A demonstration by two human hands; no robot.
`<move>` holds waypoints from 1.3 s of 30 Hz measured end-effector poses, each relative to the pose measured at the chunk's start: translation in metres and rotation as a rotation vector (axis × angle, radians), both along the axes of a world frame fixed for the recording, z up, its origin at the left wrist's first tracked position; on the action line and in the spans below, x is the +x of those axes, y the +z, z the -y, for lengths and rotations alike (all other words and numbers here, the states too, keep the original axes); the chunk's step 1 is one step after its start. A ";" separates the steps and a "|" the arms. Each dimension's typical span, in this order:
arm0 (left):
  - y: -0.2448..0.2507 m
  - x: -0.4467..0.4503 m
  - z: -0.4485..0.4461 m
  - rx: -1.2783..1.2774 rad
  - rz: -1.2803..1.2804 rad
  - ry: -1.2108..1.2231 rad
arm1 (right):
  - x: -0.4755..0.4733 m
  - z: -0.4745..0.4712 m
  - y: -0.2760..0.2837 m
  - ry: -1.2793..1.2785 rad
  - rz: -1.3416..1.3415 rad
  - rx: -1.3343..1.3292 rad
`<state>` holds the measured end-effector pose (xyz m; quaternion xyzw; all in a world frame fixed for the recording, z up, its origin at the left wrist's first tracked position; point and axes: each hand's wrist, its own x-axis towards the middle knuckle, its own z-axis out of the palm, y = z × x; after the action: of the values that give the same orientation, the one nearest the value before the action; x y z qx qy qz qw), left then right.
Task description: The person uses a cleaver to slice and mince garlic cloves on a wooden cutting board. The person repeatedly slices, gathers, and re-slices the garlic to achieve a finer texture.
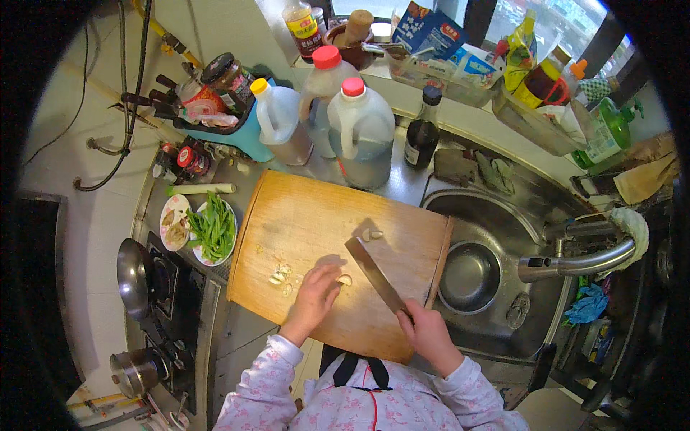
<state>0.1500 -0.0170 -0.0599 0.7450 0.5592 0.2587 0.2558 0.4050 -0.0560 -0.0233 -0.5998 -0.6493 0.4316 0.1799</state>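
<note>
My right hand [429, 335] grips the handle of a cleaver [375, 272], its blade slanting up and left over the wooden cutting board [318, 215]. Over the board's near half is my left hand [314, 299], fingers slightly bent and thumb apart. Beside its fingertips lies a piece of garlic [345, 280]; whether they touch it, I cannot tell. Sliced garlic [280, 276] sits in a small pile left of that hand. Beyond the blade's tip rest a few garlic cloves [372, 235], partly in shadow.
Left of the board stand a plate of chopped greens [214, 229], a smaller plate [175, 222] and a white stalk [202, 188]. A wok [135, 277] is on the stove. Large jugs [360, 137] and a dark bottle [423, 129] line the back. The sink [517, 323] holds a metal bowl [470, 277].
</note>
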 end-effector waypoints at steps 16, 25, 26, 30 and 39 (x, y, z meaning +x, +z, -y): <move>-0.032 0.018 0.000 0.010 0.083 0.235 | -0.024 -0.036 -0.005 0.378 0.215 0.086; -0.033 0.015 -0.005 -0.043 0.094 0.234 | -0.034 -0.036 -0.033 0.440 0.275 0.074; -0.032 0.015 -0.005 -0.046 0.083 0.235 | -0.035 -0.035 -0.038 0.418 0.253 0.061; -0.031 0.013 -0.006 -0.038 0.125 0.223 | -0.041 -0.046 -0.031 0.384 0.211 -0.032; -0.035 0.010 -0.006 -0.052 0.086 0.219 | -0.030 -0.039 -0.025 0.371 0.206 0.020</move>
<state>0.1599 -0.0110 -0.0951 0.6608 0.6322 0.3019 0.2691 0.3752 -0.0169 -0.0487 -0.5089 -0.7680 0.3872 0.0360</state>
